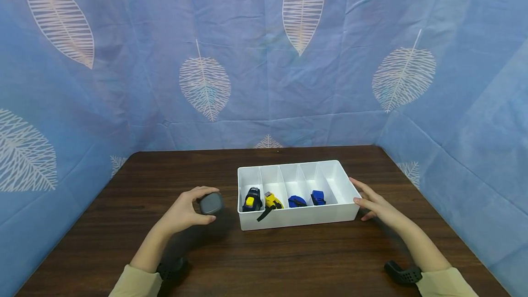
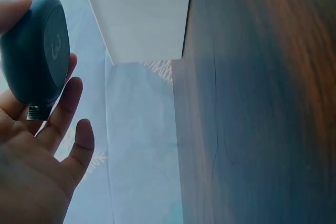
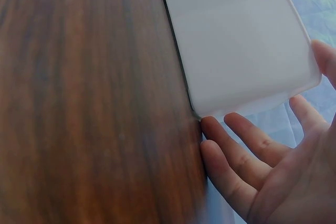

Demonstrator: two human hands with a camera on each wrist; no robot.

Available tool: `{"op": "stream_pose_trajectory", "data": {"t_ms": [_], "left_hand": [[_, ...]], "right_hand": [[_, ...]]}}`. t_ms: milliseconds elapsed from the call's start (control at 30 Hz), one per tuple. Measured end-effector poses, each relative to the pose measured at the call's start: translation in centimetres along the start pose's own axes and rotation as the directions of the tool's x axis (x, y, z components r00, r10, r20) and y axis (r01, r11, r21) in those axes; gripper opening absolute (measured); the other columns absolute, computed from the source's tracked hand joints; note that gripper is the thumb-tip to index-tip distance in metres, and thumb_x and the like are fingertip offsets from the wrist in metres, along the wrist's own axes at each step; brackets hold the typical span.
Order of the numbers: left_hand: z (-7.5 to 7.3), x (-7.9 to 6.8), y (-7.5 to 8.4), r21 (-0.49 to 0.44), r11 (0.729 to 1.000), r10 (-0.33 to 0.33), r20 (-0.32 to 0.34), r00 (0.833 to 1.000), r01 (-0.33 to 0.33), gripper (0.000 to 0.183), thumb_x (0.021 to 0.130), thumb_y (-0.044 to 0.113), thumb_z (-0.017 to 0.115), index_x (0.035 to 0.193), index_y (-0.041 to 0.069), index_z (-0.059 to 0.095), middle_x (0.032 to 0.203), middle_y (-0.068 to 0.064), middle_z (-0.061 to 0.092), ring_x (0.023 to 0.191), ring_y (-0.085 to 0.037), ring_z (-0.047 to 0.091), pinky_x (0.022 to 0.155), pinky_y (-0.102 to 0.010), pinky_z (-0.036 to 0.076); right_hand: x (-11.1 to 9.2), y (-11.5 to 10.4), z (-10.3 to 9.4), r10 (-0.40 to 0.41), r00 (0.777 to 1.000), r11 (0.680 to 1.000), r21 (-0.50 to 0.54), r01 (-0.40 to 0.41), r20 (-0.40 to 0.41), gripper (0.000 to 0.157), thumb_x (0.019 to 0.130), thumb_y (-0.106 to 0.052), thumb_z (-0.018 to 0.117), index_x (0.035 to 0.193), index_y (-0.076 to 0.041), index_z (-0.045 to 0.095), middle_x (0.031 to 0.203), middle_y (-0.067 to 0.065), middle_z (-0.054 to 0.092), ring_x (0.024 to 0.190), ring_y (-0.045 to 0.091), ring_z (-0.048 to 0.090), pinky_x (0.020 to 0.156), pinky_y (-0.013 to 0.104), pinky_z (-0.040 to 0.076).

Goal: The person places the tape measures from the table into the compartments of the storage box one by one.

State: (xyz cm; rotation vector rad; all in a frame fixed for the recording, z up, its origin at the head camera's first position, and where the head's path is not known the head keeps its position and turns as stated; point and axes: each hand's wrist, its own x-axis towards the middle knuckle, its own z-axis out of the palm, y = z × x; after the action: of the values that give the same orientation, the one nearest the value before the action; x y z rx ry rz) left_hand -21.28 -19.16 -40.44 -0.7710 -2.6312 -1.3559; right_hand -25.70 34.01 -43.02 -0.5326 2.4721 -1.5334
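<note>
My left hand [image 1: 187, 210] pinches a dark grey, rounded case [image 1: 211, 203] between thumb and fingers, left of the white divided box [image 1: 297, 218]. In the left wrist view the case [image 2: 39, 51] has a pale mark on its flat face and a short ribbed stub at its lower end. My right hand [image 1: 381, 207] touches the box's right end with relaxed, spread fingers; its thumb is at the front corner. Inside the box lie a black-and-yellow tape measure [image 1: 252, 200], a yellow tape measure [image 1: 273, 200] with a black strap over the front wall, and two blue items [image 1: 297, 201].
The box stands on a dark brown wooden table [image 1: 288, 260], its compartments side by side; the rightmost compartment [image 1: 340, 187] shows a bare floor. Blue cloth with white leaf prints [image 1: 247, 81] hangs behind the table and on both sides.
</note>
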Motion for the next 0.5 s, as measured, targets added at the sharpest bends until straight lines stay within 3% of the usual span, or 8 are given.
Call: {"op": "stream_pose_trajectory", "data": {"t_ms": [267,500], "left_hand": [[0.12,0.23,0.20,0.007,1.000,0.023,-0.009,1.000,-0.023,0.061,0.073,0.016,0.083,0.130,0.012,0.059,0.120,-0.008,0.058,0.092,-0.023,0.054,0.074,-0.047,0.048],[0.25,0.45,0.64,0.009,1.000,0.026,0.000,1.000,-0.026,0.062,0.073,0.017,0.082,0.130,0.012,0.059,0.120,-0.009,0.057,0.092,-0.024,0.054,0.073,-0.041,0.049]], "right_hand": [[0.00,-0.04,-0.02,0.002,1.000,1.000,0.000,-0.002,0.001,0.065,0.101,-0.024,0.045,0.155,-0.012,0.010,0.145,0.034,0.022,0.114,0.050,0.045,0.068,0.047,0.051],[0.01,-0.06,-0.01,0.007,1.000,1.000,-0.001,-0.007,-0.001,0.066,0.101,-0.024,0.045,0.155,-0.013,0.010,0.144,0.035,0.024,0.114,0.049,0.046,0.068,0.046,0.051]]}}
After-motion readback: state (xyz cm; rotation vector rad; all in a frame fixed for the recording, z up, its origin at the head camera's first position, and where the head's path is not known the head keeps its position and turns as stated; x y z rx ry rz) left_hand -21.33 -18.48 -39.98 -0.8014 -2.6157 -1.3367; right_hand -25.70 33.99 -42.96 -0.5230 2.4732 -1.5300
